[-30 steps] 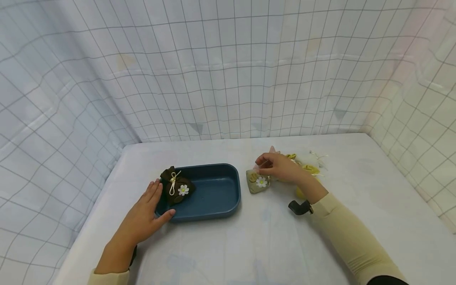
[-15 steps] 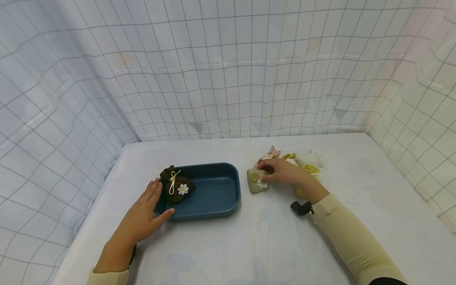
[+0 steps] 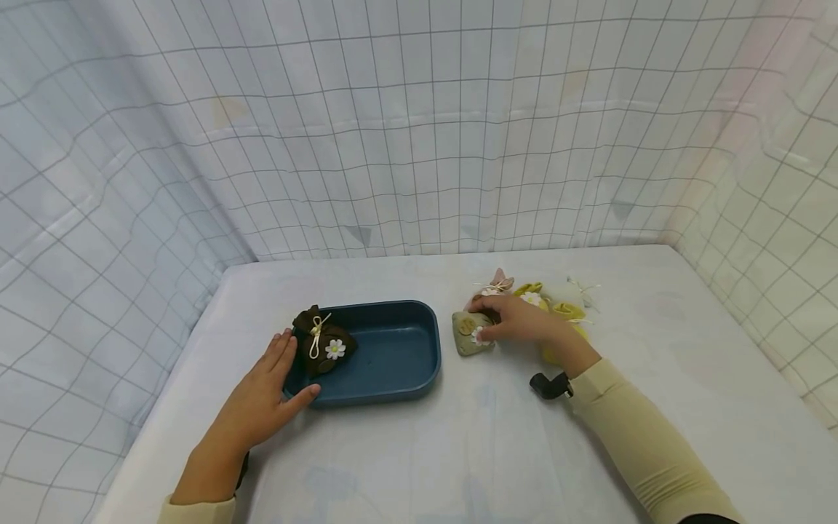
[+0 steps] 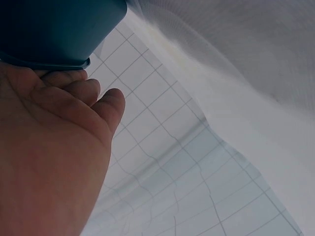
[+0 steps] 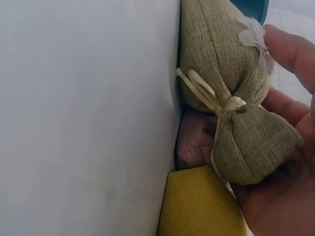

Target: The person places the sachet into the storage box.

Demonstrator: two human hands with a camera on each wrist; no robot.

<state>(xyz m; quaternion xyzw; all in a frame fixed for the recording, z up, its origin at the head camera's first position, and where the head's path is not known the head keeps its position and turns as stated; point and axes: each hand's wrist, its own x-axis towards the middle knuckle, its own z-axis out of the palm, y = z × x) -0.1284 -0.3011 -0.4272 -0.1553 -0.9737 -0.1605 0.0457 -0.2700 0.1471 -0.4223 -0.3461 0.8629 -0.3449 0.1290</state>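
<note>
A blue tray [image 3: 393, 397] sits on the white table with a brown pouch [image 3: 324, 348], daisy on its front, in its left end. My left hand [image 3: 275, 375] rests flat against the tray's left end [image 4: 49, 29], fingers [image 4: 106, 105] straight. Just right of the tray lies an olive pouch [image 3: 466, 336] with a daisy. My right hand [image 3: 504, 320] covers its tied end and curls round it. In the right wrist view the olive pouch [image 5: 221, 73] lies against my palm [image 5: 285, 196], with a fingertip [image 5: 290, 46] at its flower.
Behind my right hand lie a pink pouch [image 3: 500, 280], a yellow pouch [image 3: 529, 289] and a white pouch [image 3: 569, 291], bunched together. A checked cloth [image 3: 419, 145] hangs round the table on three sides. The table's front half [image 3: 419, 458] is bare.
My right hand has dropped from pinching above the olive pouch to lying over it, with fingers curled round it. The left hand and the tray have not moved.
</note>
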